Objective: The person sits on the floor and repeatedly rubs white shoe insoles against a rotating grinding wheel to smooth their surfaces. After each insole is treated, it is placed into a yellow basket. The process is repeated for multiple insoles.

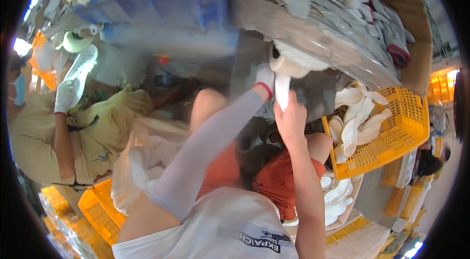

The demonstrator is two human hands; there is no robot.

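Straight ahead of me, a white shoe sole (282, 91) is held upright, its far end against or just under a fluffy white wheel (299, 58). My bare right hand (292, 116) is closed round the sole's near end. Beside the far end is my left hand (265, 77), in a white glove with a red cuff. Its fingers are blurred and partly hidden, so I cannot tell whether they grip the sole.
A yellow crate (391, 134) of white soles stands at right; white shoes (338, 195) lie below it. Gloves (338, 9) fill a carton above. At left, a co-worker's gloved hand (66, 95) holds a white sole (83, 70). A plastic-lined container (142, 161) sits between us.
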